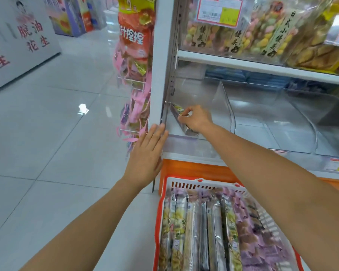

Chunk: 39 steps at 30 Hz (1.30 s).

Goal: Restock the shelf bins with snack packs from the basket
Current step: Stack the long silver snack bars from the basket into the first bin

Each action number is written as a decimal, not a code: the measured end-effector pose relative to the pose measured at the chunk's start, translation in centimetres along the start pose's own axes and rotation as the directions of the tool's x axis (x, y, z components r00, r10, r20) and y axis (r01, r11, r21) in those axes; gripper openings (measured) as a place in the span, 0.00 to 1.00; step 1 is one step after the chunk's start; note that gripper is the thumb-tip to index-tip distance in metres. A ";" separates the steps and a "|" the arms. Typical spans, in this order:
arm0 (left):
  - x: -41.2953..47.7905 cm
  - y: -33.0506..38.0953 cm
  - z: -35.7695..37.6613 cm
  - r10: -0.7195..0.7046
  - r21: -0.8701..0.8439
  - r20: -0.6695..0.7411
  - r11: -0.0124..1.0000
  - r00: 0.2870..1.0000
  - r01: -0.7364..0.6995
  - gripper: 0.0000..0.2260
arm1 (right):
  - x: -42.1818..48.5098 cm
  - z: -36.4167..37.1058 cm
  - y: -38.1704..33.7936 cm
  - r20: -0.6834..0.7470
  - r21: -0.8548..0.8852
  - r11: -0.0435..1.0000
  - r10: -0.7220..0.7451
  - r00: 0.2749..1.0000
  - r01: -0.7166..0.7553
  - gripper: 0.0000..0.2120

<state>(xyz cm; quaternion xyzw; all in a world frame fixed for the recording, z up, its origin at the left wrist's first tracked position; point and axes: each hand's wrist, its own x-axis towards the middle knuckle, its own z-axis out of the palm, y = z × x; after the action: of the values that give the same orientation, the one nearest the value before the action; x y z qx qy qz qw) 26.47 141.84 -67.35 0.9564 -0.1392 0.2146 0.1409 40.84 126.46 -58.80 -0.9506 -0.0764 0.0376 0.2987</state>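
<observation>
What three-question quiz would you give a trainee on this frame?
1. True or false: the left hand grips a snack pack.
2. Pick one: the right hand pinches a pack in A) the top shelf, B) the leftmost clear bin, C) the hanging rack.
3. Short answer: what fills the basket below the shelf?

Key: 1 false, it lies flat and open against the shelf's edge. 2 B. 3 long snack packs, side by side.
</observation>
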 end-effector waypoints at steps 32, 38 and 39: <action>-2.7 6.5 1.3 -0.131 0.037 0.104 0.991 0.986 0.127 0.33 | -9.3 -0.6 2.6 -0.140 0.199 0.916 -0.325 0.935 0.348 0.06; -9.1 9.3 5.3 -0.222 0.064 0.561 0.972 0.797 0.226 0.27 | -16.6 2.2 8.8 0.043 0.071 0.984 -0.168 0.985 0.164 0.06; -10.2 9.6 5.8 -0.229 0.079 0.618 0.970 0.752 0.231 0.27 | -17.6 3.0 9.8 0.103 0.029 0.994 -0.111 0.988 0.109 0.06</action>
<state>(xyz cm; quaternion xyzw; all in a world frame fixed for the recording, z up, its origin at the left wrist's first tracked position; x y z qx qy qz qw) 16.63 133.17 -74.97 0.9829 -0.0596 -0.1323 0.1133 24.34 117.22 -66.46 -0.9381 -0.1439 0.0716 0.3070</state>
